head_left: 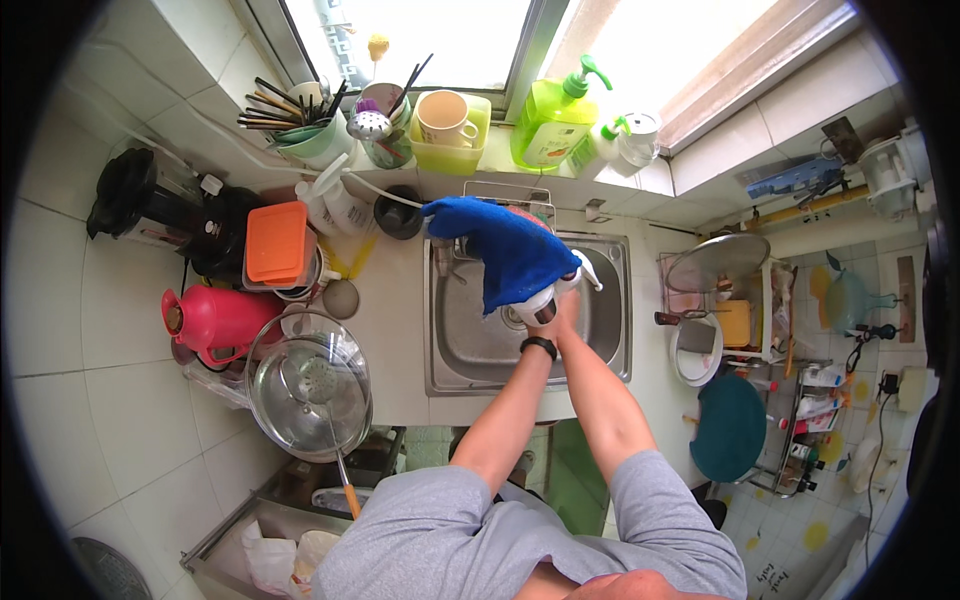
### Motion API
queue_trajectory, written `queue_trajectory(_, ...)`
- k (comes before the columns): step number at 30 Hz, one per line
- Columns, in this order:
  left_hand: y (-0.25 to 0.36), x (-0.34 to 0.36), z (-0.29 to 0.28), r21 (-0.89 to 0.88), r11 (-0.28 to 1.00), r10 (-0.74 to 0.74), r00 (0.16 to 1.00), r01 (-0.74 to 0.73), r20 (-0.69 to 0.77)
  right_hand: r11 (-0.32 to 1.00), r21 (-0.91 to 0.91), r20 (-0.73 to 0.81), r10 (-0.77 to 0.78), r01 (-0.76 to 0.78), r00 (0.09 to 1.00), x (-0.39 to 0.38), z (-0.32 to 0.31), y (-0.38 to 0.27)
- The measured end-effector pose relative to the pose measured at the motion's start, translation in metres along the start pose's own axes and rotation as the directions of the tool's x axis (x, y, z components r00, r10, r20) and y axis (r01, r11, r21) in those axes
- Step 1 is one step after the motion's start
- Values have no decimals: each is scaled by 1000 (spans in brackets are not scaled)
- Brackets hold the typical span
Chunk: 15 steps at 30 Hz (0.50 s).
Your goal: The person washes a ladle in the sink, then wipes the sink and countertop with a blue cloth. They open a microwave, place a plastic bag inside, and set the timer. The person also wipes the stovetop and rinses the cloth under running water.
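Both my forearms reach forward over the stainless-steel sink (465, 345), and my hands meet close together above its basin. A black band sits on the left wrist. My left hand (543, 331) is mostly hidden behind a white rounded piece (534, 305) with a dark patch, which looks like part of the tap. Beside it on the right, my right hand (567, 308) shows only in part, near a white lever-like spout (590, 270). The fingers of both are covered. A blue cloth (510, 250) drapes over the tap area just beyond them.
On the sill stand a green pump bottle (545, 125) and a beige mug (445, 118). Left on the counter are a pink jug (215, 318), an orange-lidded box (278, 243) and a glass pan lid (308, 385). At right are a white bowl (697, 365) and a teal round board (728, 428).
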<state>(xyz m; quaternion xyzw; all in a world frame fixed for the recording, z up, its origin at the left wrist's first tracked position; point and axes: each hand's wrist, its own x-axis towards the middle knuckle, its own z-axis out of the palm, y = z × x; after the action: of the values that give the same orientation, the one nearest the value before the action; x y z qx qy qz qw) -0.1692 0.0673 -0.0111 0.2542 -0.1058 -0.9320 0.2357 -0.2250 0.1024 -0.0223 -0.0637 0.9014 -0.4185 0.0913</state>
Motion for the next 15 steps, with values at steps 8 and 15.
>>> queue_trajectory(8,50,31,33,-441,897,78,987,-8,142,834,430,369,187,-346,910,-40,-31,-71)
queue_trajectory(15,34,-19,35,-604,792,58,974,90,221,545,687,470,172,-481,866,-9,-49,-49)
